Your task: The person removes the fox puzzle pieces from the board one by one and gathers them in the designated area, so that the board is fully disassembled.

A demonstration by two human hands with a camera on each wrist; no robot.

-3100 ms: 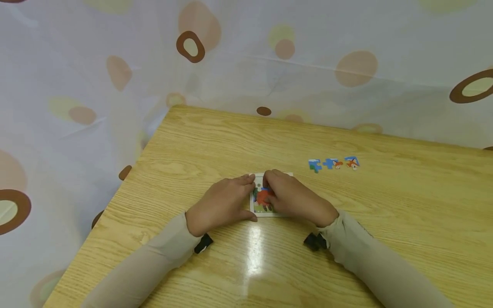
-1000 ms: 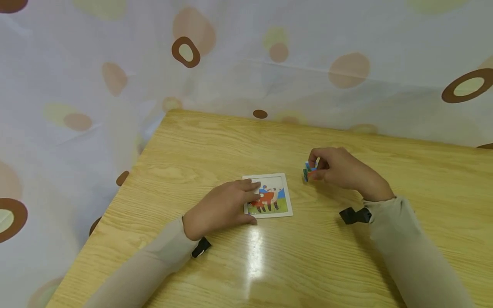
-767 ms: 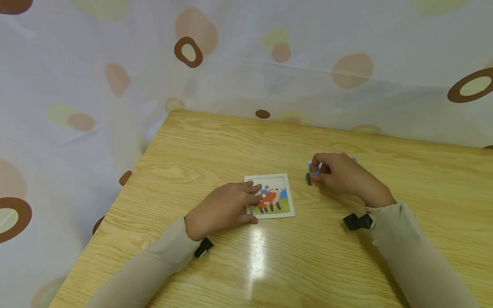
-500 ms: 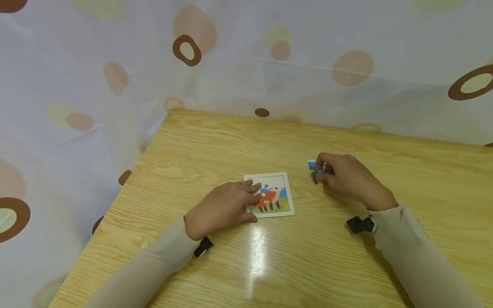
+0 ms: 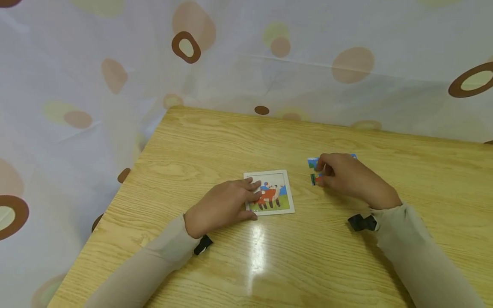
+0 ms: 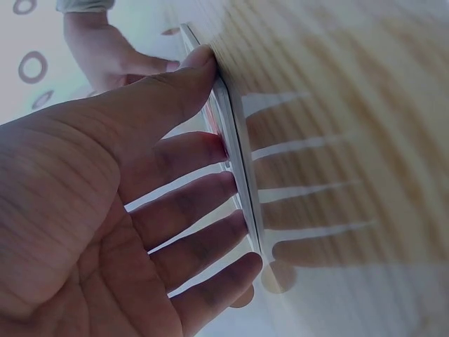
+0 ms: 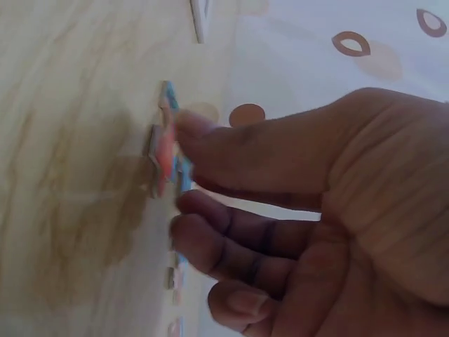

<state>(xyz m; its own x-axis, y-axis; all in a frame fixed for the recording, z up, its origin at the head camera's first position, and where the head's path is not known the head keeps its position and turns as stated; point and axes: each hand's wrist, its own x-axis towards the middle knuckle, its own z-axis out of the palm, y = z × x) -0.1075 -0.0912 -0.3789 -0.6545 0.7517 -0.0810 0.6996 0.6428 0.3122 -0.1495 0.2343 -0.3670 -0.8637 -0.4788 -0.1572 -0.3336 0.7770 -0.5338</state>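
My left hand (image 5: pixel 223 206) rests with fingers spread over the left side of a white-framed jigsaw puzzle tray (image 5: pixel 290 194). Inside the tray is a picture of a red animal on green grass, with a blank white area along its top. In the left wrist view the fingertips and thumb lie along the tray's edge (image 6: pixel 242 165). To the right of the tray, my right hand (image 5: pixel 352 179) pinches a red and green jigsaw piece (image 5: pixel 313 179), low over the table. The right wrist view has the thumb against this red piece (image 7: pixel 163 158), other fingers curled.
A blue and green jigsaw piece (image 5: pixel 311 162) lies just beyond the held one. Another blue piece (image 5: pixel 354 156) shows past my right hand, which hides what lies between. The wooden table (image 5: pixel 215 141) ends at a spotted curtain (image 5: pixel 239 64) behind and left.
My right hand has left the tray, now on the right with a red and green piece, which has turned in its fingers. More picture shows in the tray. My left hand stays on it.
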